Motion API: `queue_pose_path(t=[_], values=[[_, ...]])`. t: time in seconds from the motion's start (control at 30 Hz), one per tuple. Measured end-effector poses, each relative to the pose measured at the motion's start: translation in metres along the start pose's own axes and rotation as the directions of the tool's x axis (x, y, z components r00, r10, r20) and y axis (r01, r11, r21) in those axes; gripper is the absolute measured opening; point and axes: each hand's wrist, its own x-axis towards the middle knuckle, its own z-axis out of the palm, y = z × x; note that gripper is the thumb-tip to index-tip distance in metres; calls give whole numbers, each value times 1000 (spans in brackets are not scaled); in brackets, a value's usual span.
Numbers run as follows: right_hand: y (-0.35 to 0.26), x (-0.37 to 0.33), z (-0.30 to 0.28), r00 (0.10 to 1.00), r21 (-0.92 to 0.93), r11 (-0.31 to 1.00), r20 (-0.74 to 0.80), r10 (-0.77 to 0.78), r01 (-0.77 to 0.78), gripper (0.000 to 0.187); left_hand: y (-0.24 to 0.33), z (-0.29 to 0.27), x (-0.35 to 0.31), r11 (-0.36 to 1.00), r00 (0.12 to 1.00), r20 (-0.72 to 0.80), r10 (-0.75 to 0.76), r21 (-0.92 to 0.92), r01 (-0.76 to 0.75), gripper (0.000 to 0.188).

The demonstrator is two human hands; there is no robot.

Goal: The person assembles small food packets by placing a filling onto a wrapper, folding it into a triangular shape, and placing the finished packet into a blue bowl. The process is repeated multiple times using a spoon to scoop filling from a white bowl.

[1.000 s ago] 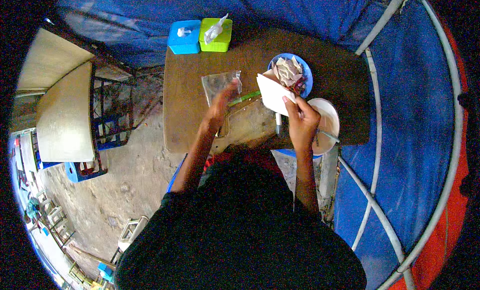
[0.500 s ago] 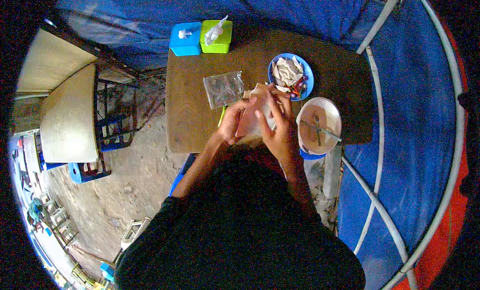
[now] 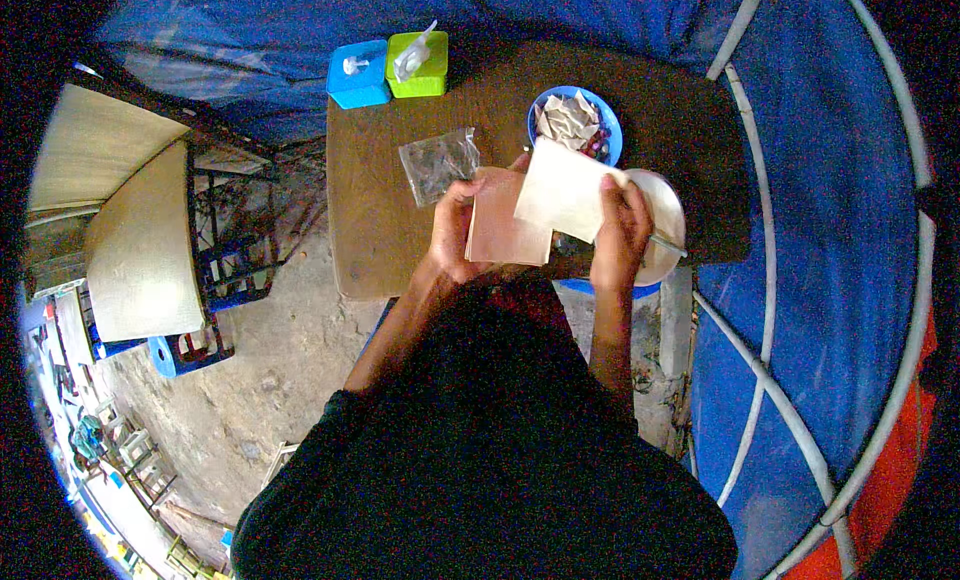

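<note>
My left hand (image 3: 452,230) is closed round a stack of thin square pinkish-tan sheets (image 3: 497,220), held over the table's near edge. My right hand (image 3: 622,238) pinches a cream square sheet (image 3: 572,188), whose left corner overlaps the stack. Beyond them, a blue plate (image 3: 617,130) bears crumpled cream sheets (image 3: 568,120) and small reddish-purple pieces. The right hand and its sheet partly cover a whitish bowl (image 3: 668,202); a thin handle (image 3: 668,245) shows across it. An opened clear plastic bag (image 3: 438,168) lies just left of the stack.
A blue box (image 3: 358,88) and a green tissue box (image 3: 420,77) stand at the far left of the brown table (image 3: 375,210). Blue tarpaulin (image 3: 260,40) hangs behind, with grey poles (image 3: 766,230) at the right. Another table (image 3: 145,245) stands left.
My hands have moved apart. The right hand has drawn a cream sheet off to the right, while the left keeps the stack. The view has shifted slightly.
</note>
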Motion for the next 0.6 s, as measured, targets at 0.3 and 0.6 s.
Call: queue_pose_path(t=[0.3,0.6], values=[[-15,0,-10,990,103,987,89,111,-120,20,-8,4,9,987,996,-18,89,139,-86,56],[11,-20,14,980,-84,996,192,57,-41,32,-12,-25,16,921,976,-46,211,344,-183,45]])
